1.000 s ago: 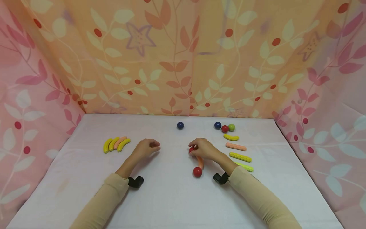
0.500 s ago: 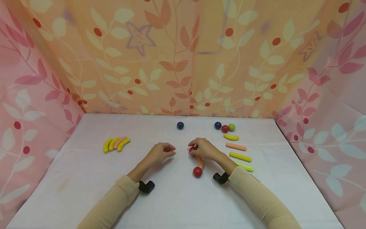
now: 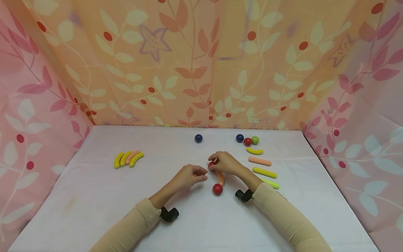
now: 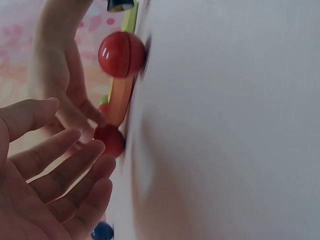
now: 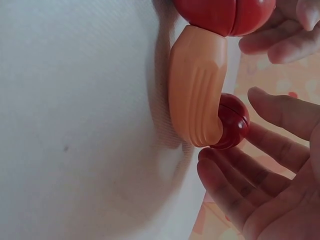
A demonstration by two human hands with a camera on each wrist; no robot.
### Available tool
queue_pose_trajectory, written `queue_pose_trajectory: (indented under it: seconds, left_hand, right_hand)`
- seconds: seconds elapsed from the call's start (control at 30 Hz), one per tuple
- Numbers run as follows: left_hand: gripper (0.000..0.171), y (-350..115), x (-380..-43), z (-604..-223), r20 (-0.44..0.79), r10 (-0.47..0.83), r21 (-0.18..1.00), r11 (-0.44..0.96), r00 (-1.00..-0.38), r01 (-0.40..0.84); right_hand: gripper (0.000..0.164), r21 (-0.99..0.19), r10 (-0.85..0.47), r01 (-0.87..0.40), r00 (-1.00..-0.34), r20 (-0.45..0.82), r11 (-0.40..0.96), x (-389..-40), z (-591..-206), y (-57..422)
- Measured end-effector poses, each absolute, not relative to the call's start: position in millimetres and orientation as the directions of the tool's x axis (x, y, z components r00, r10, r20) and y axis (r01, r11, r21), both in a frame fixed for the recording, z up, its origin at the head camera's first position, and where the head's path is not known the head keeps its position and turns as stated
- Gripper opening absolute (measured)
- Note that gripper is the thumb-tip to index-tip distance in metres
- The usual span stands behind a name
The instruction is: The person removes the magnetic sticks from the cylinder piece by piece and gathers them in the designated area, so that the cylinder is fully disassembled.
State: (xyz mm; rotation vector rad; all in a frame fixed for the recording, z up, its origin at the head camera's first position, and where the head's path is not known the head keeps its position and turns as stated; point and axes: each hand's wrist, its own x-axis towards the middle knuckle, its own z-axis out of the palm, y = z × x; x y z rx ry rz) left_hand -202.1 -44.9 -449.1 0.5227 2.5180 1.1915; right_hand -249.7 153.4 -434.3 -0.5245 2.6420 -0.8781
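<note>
In the head view a curved orange rod (image 3: 221, 178) lies mid-table with a red ball at each end. My right hand (image 3: 226, 163) pinches the far red ball (image 3: 211, 166) between thumb and fingers, partly covering it. The near red ball (image 3: 217, 189) sits at the rod's other end, free of both hands. My left hand (image 3: 189, 176) is just left of the rod, fingers loosely bent and holding nothing. The left wrist view shows its fingers (image 4: 70, 170) spread in front of the right hand. In the right wrist view the grooved orange rod (image 5: 197, 85) runs between both balls.
Curved yellow and orange rods (image 3: 127, 159) lie grouped at the left. A blue ball (image 3: 198, 138) is at the back. Blue, red and green balls (image 3: 247, 141) cluster at back right, above a curved yellow rod (image 3: 254, 151) and straight rods (image 3: 264, 172). Patterned curtains (image 3: 189, 63) surround the white table.
My left hand has moved right and toward me, from the table's left-centre to beside the orange rod. The right hand, rod and red balls have stayed in place.
</note>
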Motion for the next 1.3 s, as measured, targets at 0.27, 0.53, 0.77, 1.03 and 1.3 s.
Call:
queue_pose_trajectory:
  seconds: [0.27,0.53,0.77,1.03,1.3]
  left_hand:
    - [0.026,-23,-190,-451,-0.098,0.527,0.769,0.578,-0.844,0.272]
    - [0.017,-8,-183,-454,-0.077,0.556,0.742,0.586,-0.827,0.325]
    - [0.015,-5,-182,-457,-0.071,0.56,0.727,0.595,-0.826,0.341]
    - [0.017,-5,-182,-459,-0.072,0.548,0.718,0.608,-0.833,0.339]
    - [0.021,-18,-195,-457,-0.081,0.497,0.732,0.618,-0.864,0.287]
  right_hand:
    - [0.03,-0.621,-0.478,-0.294,-0.865,-0.15,0.726,-250,-437,155]
    - [0.025,-0.593,-0.487,-0.331,-0.866,-0.119,0.734,-249,-437,155]
    - [0.025,-0.579,-0.474,-0.32,-0.87,-0.132,0.75,-251,-438,157]
    - [0.026,-0.578,-0.45,-0.296,-0.882,-0.14,0.761,-250,-437,159]
    - [0.033,-0.594,-0.429,-0.272,-0.892,-0.139,0.757,-245,-439,164]
